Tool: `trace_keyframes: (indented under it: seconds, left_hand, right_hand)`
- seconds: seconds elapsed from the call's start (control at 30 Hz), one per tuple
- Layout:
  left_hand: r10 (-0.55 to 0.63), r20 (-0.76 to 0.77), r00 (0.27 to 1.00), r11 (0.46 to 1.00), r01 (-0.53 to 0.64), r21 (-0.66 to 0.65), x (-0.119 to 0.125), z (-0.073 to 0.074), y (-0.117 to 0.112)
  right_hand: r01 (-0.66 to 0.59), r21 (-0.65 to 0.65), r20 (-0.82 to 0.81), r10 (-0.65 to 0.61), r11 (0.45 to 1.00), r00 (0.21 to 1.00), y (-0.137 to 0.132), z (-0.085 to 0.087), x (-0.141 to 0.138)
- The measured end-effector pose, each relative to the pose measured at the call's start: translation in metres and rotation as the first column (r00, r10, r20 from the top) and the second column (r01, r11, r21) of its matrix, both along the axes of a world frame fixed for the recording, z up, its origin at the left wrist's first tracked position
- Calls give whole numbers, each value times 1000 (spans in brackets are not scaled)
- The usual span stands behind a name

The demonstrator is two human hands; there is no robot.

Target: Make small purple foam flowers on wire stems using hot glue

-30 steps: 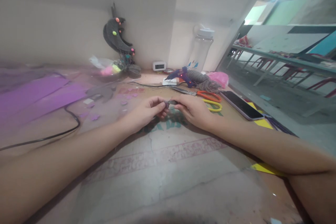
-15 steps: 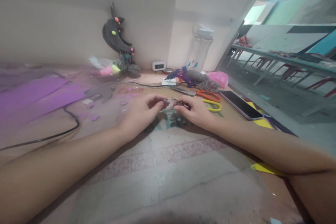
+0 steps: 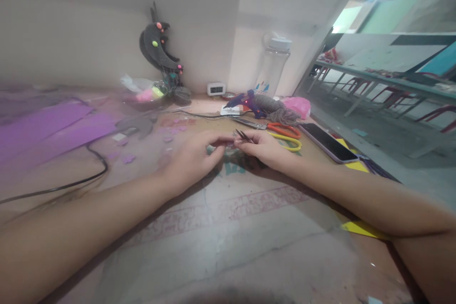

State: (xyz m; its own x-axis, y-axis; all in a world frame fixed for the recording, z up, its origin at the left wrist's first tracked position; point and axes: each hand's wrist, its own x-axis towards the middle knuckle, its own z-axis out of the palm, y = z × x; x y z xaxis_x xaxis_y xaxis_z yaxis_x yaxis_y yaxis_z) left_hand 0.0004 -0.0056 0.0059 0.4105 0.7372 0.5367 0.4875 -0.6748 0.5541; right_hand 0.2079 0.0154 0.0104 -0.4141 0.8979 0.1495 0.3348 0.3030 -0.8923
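My left hand [image 3: 199,156] is closed in a pinch, its fingertips meeting those of my right hand above the table. A small purplish piece [image 3: 231,145] shows between the fingertips, mostly covered. In my right hand [image 3: 265,148] is a small dark two-pointed tool [image 3: 242,135]; its tips point up and to the left, and the fingers hide the rest, so I cannot tell whether it is tweezers or little scissors. Just beyond that hand lie scissors with orange handles [image 3: 285,129] and a pair with yellow handles [image 3: 294,144]. Small purple cut-outs [image 3: 128,158] are scattered left of my left hand.
Purple sheets [image 3: 53,126] and a black cord [image 3: 103,161] are at left. Behind my hands are a glue gun [image 3: 242,99], grey yarn [image 3: 272,108], a small clock [image 3: 216,89] and a clear bottle [image 3: 272,69]. A phone [image 3: 327,142] lies right. A dark crescent ornament [image 3: 156,47] hangs behind.
My two hands have come together, closing the gap between their fingertips. The tool in my right hand has turned, and its dark tips now point upward. The purplish piece is more hidden.
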Motion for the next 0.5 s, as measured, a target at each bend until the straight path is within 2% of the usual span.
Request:
trace_keyframes:
  seconds: [0.13,0.27,0.37,0.43,0.5]
  left_hand:
    - [32,108,994,986,-14,-166,2,1,0]
    - [14,72,997,967,5,-255,3,3,4]
    - [21,63,998,952,0,-306,3,4,6]
    - [47,94,995,936,-11,-352,2,3,7]
    - [59,138,989,925,-2,-380,2,2,9]
  right_hand:
    - [86,62,89,-91,994,992,1,-3,1]
    - [23,239,164,-64,971,984,1,-5,1]
    - [12,264,142,-51,965,988,-1,-4,2]
    - [49,325,106,-88,945,991,-2,-2,3]
    - [71,425,108,-128,903,986,-1,-1,5]
